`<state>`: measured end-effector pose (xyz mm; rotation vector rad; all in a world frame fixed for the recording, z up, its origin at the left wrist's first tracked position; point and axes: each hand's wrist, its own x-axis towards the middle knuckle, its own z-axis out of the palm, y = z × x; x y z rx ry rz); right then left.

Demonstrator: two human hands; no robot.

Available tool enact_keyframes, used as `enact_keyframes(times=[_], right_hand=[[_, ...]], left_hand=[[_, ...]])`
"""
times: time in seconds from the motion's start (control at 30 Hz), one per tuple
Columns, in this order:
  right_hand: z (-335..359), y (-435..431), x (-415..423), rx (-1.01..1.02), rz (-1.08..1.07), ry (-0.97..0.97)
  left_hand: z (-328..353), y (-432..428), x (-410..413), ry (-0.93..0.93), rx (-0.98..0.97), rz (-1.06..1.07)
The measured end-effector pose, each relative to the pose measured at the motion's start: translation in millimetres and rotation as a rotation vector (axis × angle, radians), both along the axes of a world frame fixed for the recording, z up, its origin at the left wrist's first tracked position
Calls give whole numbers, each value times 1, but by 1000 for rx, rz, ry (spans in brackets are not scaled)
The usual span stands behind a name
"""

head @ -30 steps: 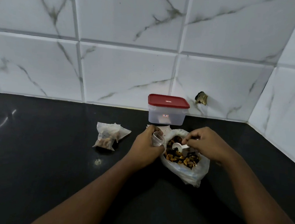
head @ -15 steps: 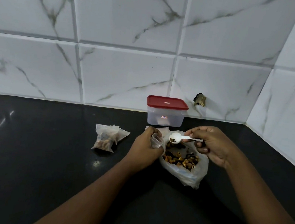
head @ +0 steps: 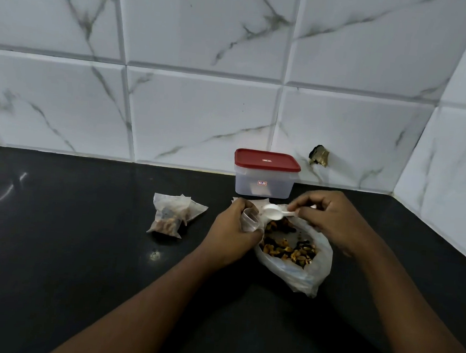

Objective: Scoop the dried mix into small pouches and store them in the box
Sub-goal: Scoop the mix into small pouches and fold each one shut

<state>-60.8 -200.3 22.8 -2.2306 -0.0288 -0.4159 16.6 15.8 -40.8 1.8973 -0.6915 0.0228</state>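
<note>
My left hand [head: 232,229] grips a small translucent pouch [head: 250,220] with its mouth held open. My right hand [head: 327,215] pinches the handle of a white plastic spoon [head: 274,211], whose bowl is tipped over beside the pouch's mouth. Below both lies an open clear plastic bag [head: 302,272] with the brown and dark dried mix [head: 290,250] inside. A clear box with a red lid [head: 266,173] stands shut against the wall behind my hands. Filled pouches [head: 173,214] lie on the counter to the left.
The black counter [head: 66,232] runs left and forward, with a small pale spot [head: 154,254] near my left forearm. White marble tiles form the back wall and the right-hand corner wall. A small dark hole [head: 318,155] sits in the tile right of the box.
My right hand lifted the spoon out of the mix, brought it left to the pouch's mouth and tipped its bowl over. My left hand stayed put with the pouch.
</note>
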Motion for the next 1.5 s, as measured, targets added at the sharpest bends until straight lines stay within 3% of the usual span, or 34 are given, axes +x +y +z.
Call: enact_keyframes(times=[0.13,0.27,0.4,0.63,0.83,1.07,1.17,1.27,1.33,1.5], right_hand=[[1,-9,-2,-321,-118,71],[-3,-6,-1,-356,-118,172],[-13,1,6,-81,-57,198],[-20,-5,12,373,-144,266],[-17,-14,14,566,-126,294],[-10,-8,10,719,-12,175],[-12,4,9,622,69,95],[-12,15,5,218,147,89],[-11,19,3,60,190,98],[-3,13,0,109,154,22]], left_hand=[[-2,0,0,2,5,8],[-1,0,0,-8,4,15],[0,0,0,-7,12,7],[1,0,-2,7,11,9],[2,0,-2,10,14,13],[1,0,-2,19,5,1],[1,0,-2,33,-4,-12],[-1,-1,-1,25,-20,-10],[-2,-1,-1,24,-29,-2],[-1,-1,-1,23,-19,-3]])
